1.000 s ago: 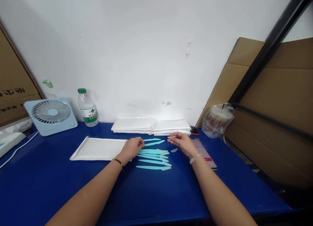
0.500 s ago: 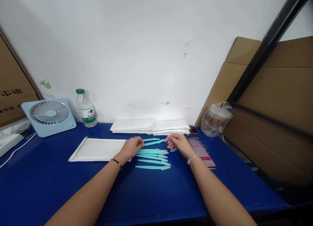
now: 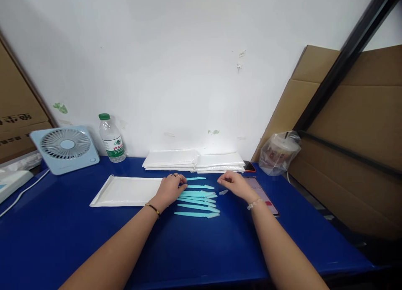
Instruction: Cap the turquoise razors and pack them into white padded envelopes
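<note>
Several teal eyebrow razors (image 3: 197, 207) lie side by side on the blue table, most with pale clear caps over their blade ends. My left hand (image 3: 170, 189) rests at their left, its curled fingers closed at the handle end of an upper razor (image 3: 201, 186). Another razor (image 3: 197, 178) lies just behind that one. To the right of the blades, my right hand (image 3: 235, 184) hovers with its fingertips pressed together; whatever is in them is too small to make out. A loose clear cap (image 3: 223, 192) lies below those fingertips.
A white padded pouch (image 3: 128, 191) lies to the left, with stacked white packets (image 3: 171, 159) by the wall. A fan (image 3: 65, 150) and bottle (image 3: 112, 139) stand at back left. A phone (image 3: 264, 193) and bagged drink cup (image 3: 279, 154) are at right.
The razor between my hands has gone down onto the table, and its blade end is apart from my right hand. My right hand has shifted slightly right.
</note>
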Demonstrator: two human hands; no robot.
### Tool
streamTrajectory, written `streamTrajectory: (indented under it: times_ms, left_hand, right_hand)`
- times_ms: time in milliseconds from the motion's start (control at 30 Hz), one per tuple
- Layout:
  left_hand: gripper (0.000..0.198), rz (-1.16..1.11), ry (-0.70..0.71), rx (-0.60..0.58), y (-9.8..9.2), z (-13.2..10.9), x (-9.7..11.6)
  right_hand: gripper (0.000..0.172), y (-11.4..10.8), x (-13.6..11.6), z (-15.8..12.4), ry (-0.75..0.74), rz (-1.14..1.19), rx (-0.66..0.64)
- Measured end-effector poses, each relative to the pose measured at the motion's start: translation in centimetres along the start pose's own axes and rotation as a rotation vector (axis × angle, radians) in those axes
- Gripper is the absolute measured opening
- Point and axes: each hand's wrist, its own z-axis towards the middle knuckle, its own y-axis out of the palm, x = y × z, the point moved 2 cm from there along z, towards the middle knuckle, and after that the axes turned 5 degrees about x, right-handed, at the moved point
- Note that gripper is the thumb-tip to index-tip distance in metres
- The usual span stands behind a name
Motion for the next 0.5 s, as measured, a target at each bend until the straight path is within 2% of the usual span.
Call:
streamTrajectory:
  times_ms: [133,267,367,500]
  left_hand:
    - [0.031,0.142,-0.041,0.065,0.3,1.1,-0.2]
    - [0.017,0.142,-0.073,0.009,0.6,2.4,-0.1]
    - [0.014,0.086,-0.09,-0.015,0.7,2.7,-0.2]
    - [0.015,0.022,-0.038,0.013,0.5,2.3,-0.2]
  right_hand:
    - [0.013,-1.2,0.8,-0.6,-0.008,-0.118,-0.147]
    - [0.005,-0.6,1.0,-0.7,0.044,-0.14,-0.166]
    - [0.005,-0.3,0.8,-0.5,0.047,-0.131,-0.125]
    - [0.011,-0.1,0.7,0.0,0.036,-0.037,-0.022]
